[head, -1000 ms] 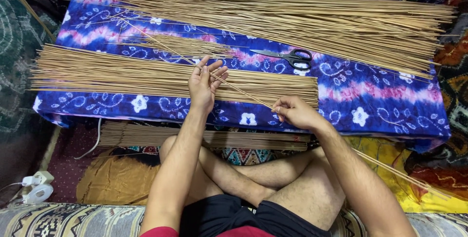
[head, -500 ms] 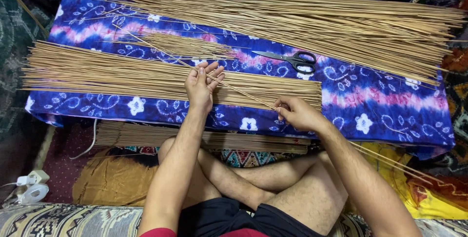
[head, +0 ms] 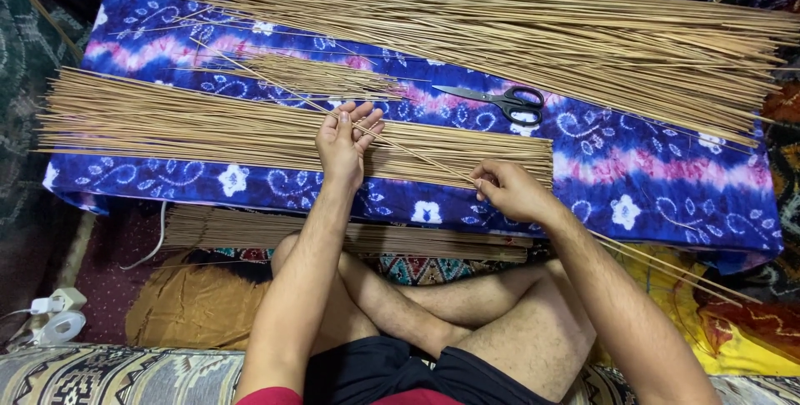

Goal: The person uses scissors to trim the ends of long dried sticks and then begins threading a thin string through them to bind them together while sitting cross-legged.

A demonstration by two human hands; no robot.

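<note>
1. The left hand [head: 346,142] lay flat, fingers spread, on the near row of thin sticks [head: 208,126], gripping nothing.
2. The right hand [head: 510,191] pinched one long single stick [head: 400,142] at the near edge of the blue patterned cloth [head: 650,180]; the stick ran diagonally under the left fingers.
3. Black scissors [head: 500,101] lay mid-cloth, just beyond the row.
4. A large stick pile [head: 542,30] covered the far edge.

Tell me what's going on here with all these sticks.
A person sits cross-legged at a blue patterned cloth covered in thin sticks. The left hand rests on the near row of sticks, fingering one long stick that the right hand pinches. Black scissors lie unused beside a bigger heap.
</note>
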